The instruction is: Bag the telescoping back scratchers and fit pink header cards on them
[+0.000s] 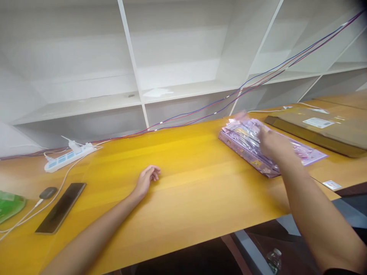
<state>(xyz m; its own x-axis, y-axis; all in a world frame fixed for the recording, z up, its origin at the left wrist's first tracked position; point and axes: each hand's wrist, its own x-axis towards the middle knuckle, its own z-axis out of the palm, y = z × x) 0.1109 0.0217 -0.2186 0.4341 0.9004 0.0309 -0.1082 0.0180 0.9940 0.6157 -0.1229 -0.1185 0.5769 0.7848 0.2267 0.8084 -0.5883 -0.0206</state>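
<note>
My left hand (147,180) rests on the yellow wooden table with its fingers loosely curled and slightly apart, nothing in them. On the right, my right hand (275,145) is over a purple patterned open box (248,156). Motion smears its fingers, so whether they grip anything is not visible. Inside the box lie several clear plastic packets (243,133) with shiny contents that I cannot make out. Beside the box, partly behind my right hand, is a flat lilac sheet or package (312,154) with pink details.
At far right lies a flat cardboard box (318,128). A white power strip (70,156), a black phone (61,208), a dark earbud case (48,192) on a cable and a green item (10,205) are at left. Red and blue wires (200,114) cross before white shelves (183,91).
</note>
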